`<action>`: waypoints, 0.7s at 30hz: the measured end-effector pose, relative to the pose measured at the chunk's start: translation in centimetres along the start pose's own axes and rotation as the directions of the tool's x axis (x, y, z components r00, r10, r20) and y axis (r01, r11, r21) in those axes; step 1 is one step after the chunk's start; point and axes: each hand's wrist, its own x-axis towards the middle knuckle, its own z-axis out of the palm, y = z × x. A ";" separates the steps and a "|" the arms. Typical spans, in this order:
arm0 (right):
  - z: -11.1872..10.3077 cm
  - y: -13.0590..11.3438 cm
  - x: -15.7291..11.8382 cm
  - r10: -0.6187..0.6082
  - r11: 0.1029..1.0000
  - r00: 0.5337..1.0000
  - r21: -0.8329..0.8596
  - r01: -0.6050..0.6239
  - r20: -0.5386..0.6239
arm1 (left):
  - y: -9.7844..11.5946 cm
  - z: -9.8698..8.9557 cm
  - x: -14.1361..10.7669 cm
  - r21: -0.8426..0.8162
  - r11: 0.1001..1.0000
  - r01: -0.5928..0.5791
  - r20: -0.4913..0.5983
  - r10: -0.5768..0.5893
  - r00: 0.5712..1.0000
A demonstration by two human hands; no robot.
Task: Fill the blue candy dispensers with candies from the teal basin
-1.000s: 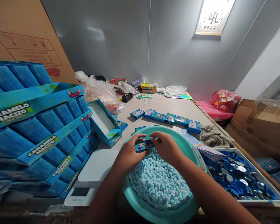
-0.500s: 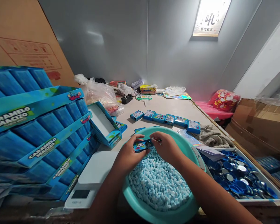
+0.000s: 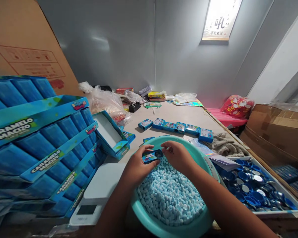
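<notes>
My left hand is closed round a small blue printed box, held over the far part of a teal basin. Pale blue and white candies fill the basin. Close to the right end of the box is my right hand, its fingers bent together; whether anything is between them is too small to tell. Beyond the basin, several small blue boxes lie in a row on the table.
Stacked blue display trays stand at the left, beside a white scale. An open blue tray leans behind it. At the right are a white bin of blue caps, a grey cloth and a cardboard box.
My right fingers have come slightly away from the end of the small box, which now shows more of its right end. The camera view has tilted a little.
</notes>
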 end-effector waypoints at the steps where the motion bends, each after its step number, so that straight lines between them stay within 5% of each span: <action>1: 0.0 0.0 0.0 0.006 1.000 1.000 -0.006 -0.006 -0.001 | 0.0 0.0 0.0 -0.006 1.000 -0.001 0.005 0.001 1.000; 11: 1.3 1.9 -0.2 -0.039 0.999 0.982 -0.002 0.040 0.187 | -0.2 0.3 -0.6 -0.015 1.000 0.002 -0.017 -0.002 1.000; 15: 1.4 3.5 0.5 -0.031 0.998 0.984 0.065 0.020 0.174 | 0.0 0.6 -1.4 -0.065 0.996 -0.054 -0.142 0.044 0.989; 21: 3.4 6.7 0.6 -0.047 0.998 0.968 -0.027 0.055 0.248 | 1.0 -2.6 -5.7 -0.003 0.985 -0.174 -0.533 0.146 0.833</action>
